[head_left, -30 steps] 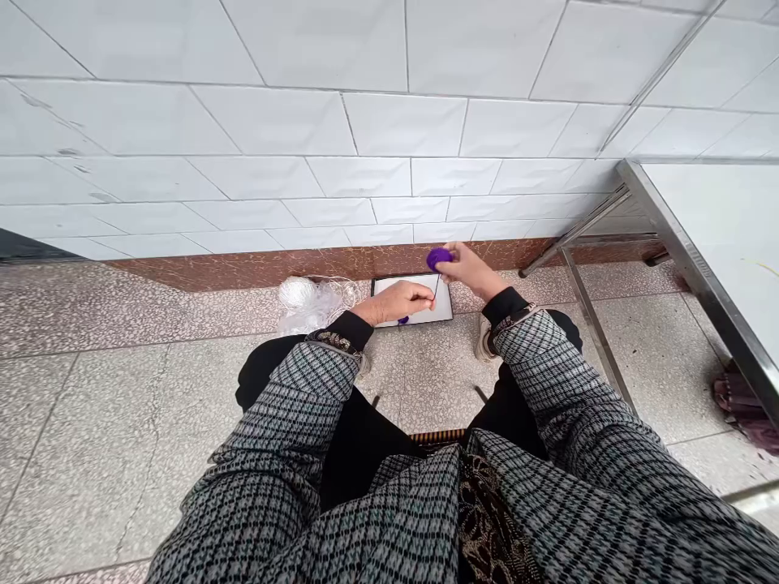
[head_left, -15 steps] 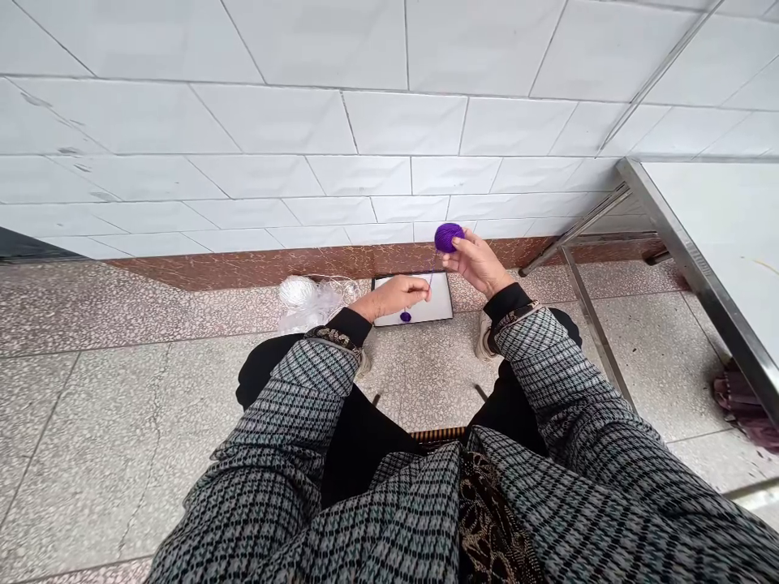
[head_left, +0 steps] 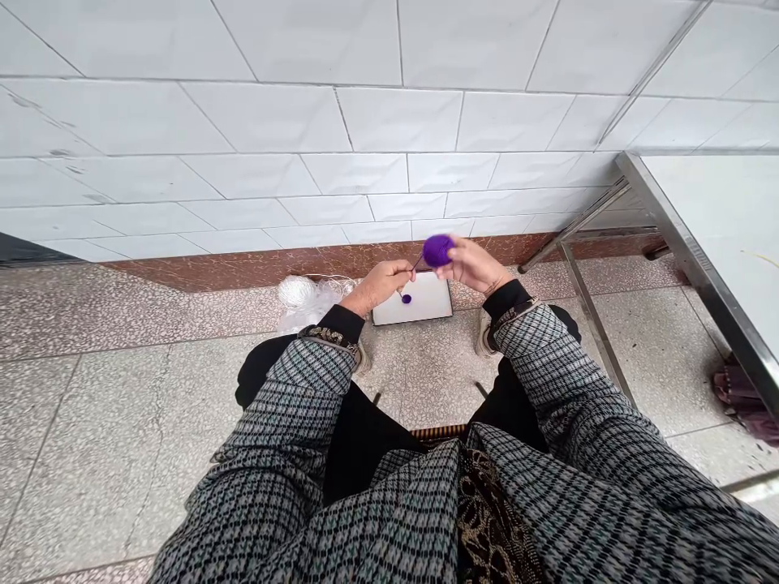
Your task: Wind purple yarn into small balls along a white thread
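Observation:
My right hand grips a ball of purple yarn by its right side, above the floor near the wall. From the ball a short strand of purple yarn runs to my left hand, which is closed in a pinch on it. Below the hands lies a shallow white tray with a dark rim. A small purple yarn piece shows over the tray, just under my left fingers, with a thread leading up towards them.
A white ball of yarn and clear plastic wrapping lie on the floor left of the tray. At the right stands a metal-framed table. The tiled wall rises close in front. Dark cloth hangs under the table.
The purple ball has moved left and slightly down, and appears turned in my right hand. My left hand has shifted left and up, still pinching the strand.

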`<state>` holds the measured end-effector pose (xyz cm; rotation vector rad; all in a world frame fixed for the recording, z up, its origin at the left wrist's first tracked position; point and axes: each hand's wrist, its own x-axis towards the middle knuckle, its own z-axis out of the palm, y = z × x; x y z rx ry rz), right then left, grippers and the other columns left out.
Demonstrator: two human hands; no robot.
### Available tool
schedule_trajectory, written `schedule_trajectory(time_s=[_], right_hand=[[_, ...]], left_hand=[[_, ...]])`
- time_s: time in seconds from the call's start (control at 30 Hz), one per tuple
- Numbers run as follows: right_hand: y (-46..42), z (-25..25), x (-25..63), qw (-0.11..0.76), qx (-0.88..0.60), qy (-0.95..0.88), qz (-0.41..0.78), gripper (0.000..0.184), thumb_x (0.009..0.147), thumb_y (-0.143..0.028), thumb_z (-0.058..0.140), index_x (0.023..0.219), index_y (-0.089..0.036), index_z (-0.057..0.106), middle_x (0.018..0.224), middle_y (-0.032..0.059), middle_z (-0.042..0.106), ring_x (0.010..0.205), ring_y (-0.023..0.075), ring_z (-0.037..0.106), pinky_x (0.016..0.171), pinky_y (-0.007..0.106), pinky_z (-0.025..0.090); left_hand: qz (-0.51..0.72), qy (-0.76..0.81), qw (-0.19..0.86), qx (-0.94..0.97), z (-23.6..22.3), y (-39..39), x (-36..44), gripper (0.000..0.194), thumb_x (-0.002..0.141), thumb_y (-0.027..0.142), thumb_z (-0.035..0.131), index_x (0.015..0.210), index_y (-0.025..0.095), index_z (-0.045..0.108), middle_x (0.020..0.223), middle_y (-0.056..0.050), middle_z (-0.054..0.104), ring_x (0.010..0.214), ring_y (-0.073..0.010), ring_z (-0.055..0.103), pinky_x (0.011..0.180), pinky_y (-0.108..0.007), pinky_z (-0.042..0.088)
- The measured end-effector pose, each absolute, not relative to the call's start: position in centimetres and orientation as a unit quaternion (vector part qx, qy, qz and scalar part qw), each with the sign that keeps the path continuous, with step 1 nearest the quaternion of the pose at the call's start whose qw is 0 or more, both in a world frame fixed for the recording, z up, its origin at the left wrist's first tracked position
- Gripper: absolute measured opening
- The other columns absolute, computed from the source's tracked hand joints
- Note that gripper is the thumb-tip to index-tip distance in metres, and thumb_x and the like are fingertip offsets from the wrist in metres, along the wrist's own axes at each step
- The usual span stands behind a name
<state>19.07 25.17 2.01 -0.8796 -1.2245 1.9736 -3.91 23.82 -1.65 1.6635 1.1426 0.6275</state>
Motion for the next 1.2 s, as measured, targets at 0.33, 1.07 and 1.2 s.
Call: schedule_trajectory(time_s=[0.33,1.07,1.2], right_hand=[[25.8,-0.5,18.0,0.294,-0.534,-0.516,0.601,0.032,0.084,-0.014,0.075,0.099,-0.021,0.048,0.082,-0.0013,0.063,0.059,0.0082,0.059,0.055,0.021,0.051],[24.8,0.5,18.5,0.083,-0.405,-0.644,0.644,0.036,0.068,-0.003,0.077,0.097,-0.017,0.060,0.091,0.0014,0.066,0.067,0.0102,0.060,0.058,0.022,0.052],[25.0,1.6,19.2,0.234,-0.297,-0.547,0.747,0.042,0.074,-0.020,0.081,0.108,-0.019,0.057,0.104,0.0034,0.069,0.070,0.0096,0.064,0.065,0.024,0.058]], left_hand=[[0.124,0.325,0.594,0.725,0.5,22.3,-2.9,0.019,0.080,0.031,0.061,0.074,0.015,0.068,0.071,-0.002,0.065,0.063,-0.0113,0.055,0.063,-0.022,0.045],[0.237,0.400,0.536,0.705,-0.5,23.2,-4.0,0.014,0.081,0.024,0.055,0.076,0.015,0.065,0.065,0.001,0.057,0.059,-0.0102,0.049,0.061,-0.022,0.042],[0.250,0.454,0.501,0.693,-1.3,23.8,-4.2,0.014,0.081,0.023,0.054,0.071,0.016,0.061,0.056,0.004,0.050,0.056,-0.0108,0.048,0.061,-0.023,0.039]])
